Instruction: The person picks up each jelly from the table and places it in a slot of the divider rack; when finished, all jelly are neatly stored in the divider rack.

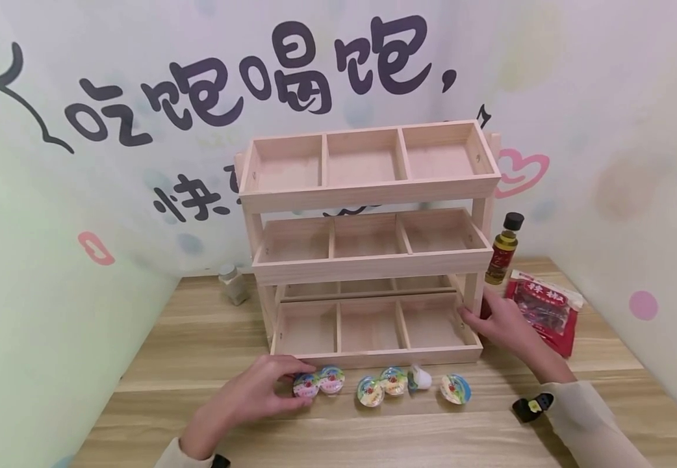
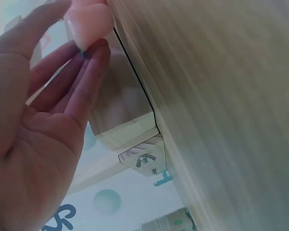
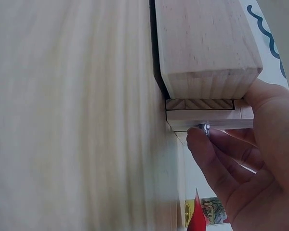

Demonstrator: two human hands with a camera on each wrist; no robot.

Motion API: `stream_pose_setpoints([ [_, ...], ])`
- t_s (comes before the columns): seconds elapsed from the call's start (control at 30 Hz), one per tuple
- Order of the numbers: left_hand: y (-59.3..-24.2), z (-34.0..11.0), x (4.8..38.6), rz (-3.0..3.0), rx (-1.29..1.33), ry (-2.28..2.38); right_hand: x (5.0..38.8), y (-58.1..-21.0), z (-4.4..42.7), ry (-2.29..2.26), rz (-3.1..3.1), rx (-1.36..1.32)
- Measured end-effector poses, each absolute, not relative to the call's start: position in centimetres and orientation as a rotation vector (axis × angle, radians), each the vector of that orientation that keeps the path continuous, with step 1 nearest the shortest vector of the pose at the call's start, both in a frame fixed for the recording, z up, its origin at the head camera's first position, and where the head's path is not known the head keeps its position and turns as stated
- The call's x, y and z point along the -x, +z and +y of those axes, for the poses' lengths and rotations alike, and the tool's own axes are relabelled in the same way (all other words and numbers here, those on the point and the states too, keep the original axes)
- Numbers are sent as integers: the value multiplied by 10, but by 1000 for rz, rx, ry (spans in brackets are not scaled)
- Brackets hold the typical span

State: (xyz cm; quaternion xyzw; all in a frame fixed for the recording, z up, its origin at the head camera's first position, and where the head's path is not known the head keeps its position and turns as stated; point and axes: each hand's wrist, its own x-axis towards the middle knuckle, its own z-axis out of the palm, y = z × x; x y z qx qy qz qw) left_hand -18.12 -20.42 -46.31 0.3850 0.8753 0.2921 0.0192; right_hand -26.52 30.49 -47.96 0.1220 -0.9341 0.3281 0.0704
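Observation:
A pair of joined jelly cups (image 1: 318, 381) with printed lids lies on the table before a three-tier wooden rack (image 1: 368, 357). My left hand (image 1: 256, 390) pinches the left cup of that pair between thumb and fingers. Seen from the left wrist, the cup's pale pink body (image 2: 92, 25) is at the fingertips. On the rack's right side, my right hand (image 1: 505, 325) grips the lowest tier near the post, thumb over the edge. In the right wrist view, a fingertip lies by a small metal fastener (image 3: 205, 128) on the rack's side.
More jelly cups (image 1: 382, 387) lie to the right, one tipped on its side (image 1: 420, 378) and a single one (image 1: 455, 389) beyond. A dark-capped bottle (image 1: 500, 253) and a red chili packet (image 1: 543, 309) are right of the rack. A small jar (image 1: 232, 286) stands left.

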Motion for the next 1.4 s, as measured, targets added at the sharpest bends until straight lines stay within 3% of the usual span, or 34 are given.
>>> stream_pose_setpoints([
  [0.6,-446,-204,205,2799,-1450,1133,267,-480,306,1028,-2876,-303],
  [0.93,-445,-201,230,2942,-1370,1028,268,-482,307,1046,-2882,-290],
  [1.4,-442,-195,237,3058,-1225,606,266,-479,306,1040,-2891,-291],
])
